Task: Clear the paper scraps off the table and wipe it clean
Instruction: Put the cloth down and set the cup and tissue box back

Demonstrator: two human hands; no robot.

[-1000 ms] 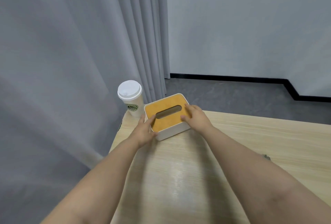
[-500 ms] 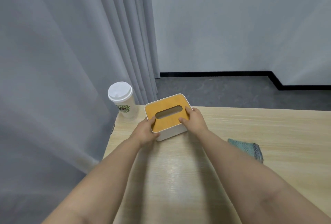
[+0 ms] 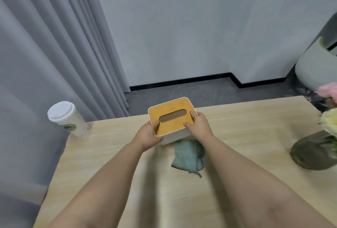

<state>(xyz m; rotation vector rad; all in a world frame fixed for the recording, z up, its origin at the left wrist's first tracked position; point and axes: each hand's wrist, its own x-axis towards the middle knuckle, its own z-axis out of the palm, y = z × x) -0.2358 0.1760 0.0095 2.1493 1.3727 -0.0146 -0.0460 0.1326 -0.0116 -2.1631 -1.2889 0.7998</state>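
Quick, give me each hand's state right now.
Left hand: grips the left side of the tissue box, thumb on its lid.
Right hand: grips the box's right side.

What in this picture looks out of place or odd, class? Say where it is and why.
The tissue box, gripped by the left hand and the right hand, sits askew to the table edge, over the far end of the green cloth. Its slot shows no tissue. No paper scraps show.
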